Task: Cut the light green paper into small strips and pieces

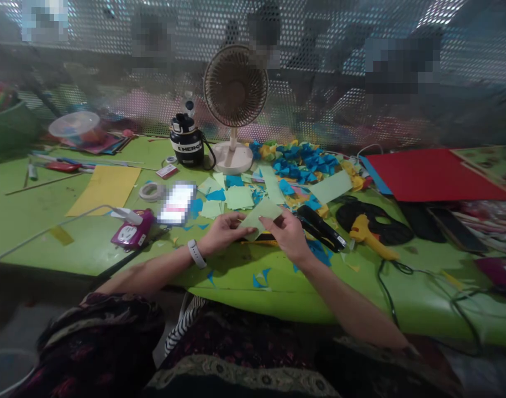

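Observation:
Both my hands hold one pale green paper square (262,216) just above the green table (49,221). My left hand (223,232), with a white band on its wrist, pinches the paper's left edge. My right hand (286,235) pinches its right corner with thumb and fingers. More pale green and blue paper pieces (236,196) lie just behind the hands. A heap of folded blue and yellow paper shapes (306,160) sits farther back. Small blue scraps (261,278) lie near the table's front edge.
A desk fan (235,105) and a black bottle (186,141) stand at the back. A phone (176,203), tape roll (151,191), power strip (131,232) and yellow sheet (106,188) lie left. Black stapler (321,226), yellow glue gun (367,232) and red card (431,174) lie right.

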A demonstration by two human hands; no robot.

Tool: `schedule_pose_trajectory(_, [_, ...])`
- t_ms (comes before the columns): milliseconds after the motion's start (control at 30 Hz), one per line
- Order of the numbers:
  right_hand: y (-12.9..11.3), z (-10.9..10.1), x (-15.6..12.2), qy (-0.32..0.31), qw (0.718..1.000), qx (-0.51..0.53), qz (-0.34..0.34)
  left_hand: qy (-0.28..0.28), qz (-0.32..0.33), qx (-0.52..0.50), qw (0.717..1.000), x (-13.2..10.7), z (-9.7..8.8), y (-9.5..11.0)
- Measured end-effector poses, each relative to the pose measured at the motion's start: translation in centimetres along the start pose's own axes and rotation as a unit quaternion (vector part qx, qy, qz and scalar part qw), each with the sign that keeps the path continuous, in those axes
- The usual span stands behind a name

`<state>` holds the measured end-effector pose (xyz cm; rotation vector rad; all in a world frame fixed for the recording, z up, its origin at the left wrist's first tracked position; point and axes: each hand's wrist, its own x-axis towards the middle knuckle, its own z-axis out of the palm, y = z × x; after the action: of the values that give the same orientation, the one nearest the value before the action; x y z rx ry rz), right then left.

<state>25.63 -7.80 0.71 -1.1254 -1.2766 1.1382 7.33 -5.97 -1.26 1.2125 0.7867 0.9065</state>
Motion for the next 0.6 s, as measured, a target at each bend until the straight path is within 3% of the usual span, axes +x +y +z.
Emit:
schedule_pose_trajectory(167, [-0.29,0.12,-0.15,0.011,0.999,-0.028,-0.021,0.042,0.03,0.053,0.997,-0.01,0.0,-0.17])
schedule_pose_trajectory(400, [-0.33,-0.08,0.15,0.015,0.999,-0.014,-0.029,-0.016,0.017,0.016,1.0,-0.2,0.19,-0.16])
schedule_pose_trajectory(600, [-0.03,-0.06,0.11,0.032,0.999,-0.025,-0.03,0.0,0.016,0.045,0.999,-0.28,0.25,-0.19])
